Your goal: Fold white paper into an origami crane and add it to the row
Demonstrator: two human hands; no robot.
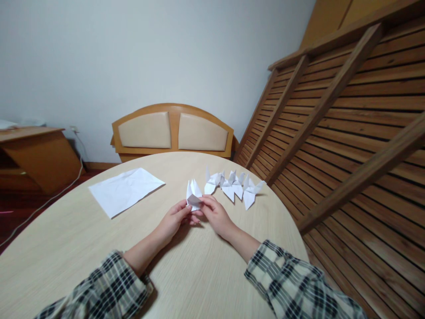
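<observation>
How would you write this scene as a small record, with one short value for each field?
Left hand: holds folded white paper
Right hand: fingers on the same paper
Paper figures: white, grouped beyond the right hand
White sheet: lies unfolded at left, lightly creased
Table: pale, rounded edge
Behind table: headboard, two pale panels
Right side: slatted wooden frame

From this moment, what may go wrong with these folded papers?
The small folded paper might crease or tear, as the left hand and right hand both grip it. The right hand is close to the paper figures, so it could knock them. The rightmost figure, near the table's edge, might fall off.
</observation>
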